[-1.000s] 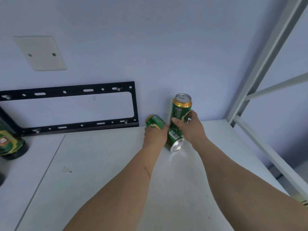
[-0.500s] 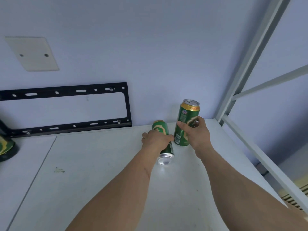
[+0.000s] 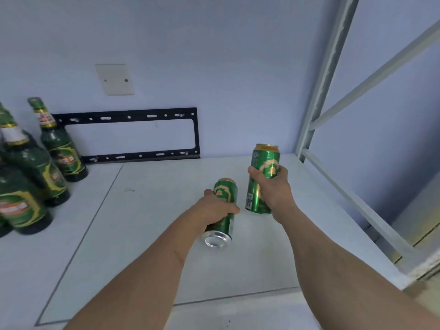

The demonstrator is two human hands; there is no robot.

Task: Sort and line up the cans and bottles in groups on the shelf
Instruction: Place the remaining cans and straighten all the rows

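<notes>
Two green and gold cans are on the white shelf (image 3: 147, 246). My right hand (image 3: 273, 186) grips the upright can (image 3: 263, 177) around its middle, at the right of the shelf. My left hand (image 3: 216, 208) grips the other can (image 3: 225, 194), which lies tilted with its silver bottom end toward me, just left of the upright one. Several green glass bottles (image 3: 59, 146) with gold labels stand grouped at the shelf's left side.
A black metal wall bracket (image 3: 133, 134) is fixed to the blue wall behind the shelf, with a white cover plate (image 3: 114, 79) above it. Grey shelf frame bars (image 3: 321, 91) rise and slope along the right edge.
Both hands have drawn their cans away from the back wall toward me. The view has swung left, bringing the bottles into sight.
</notes>
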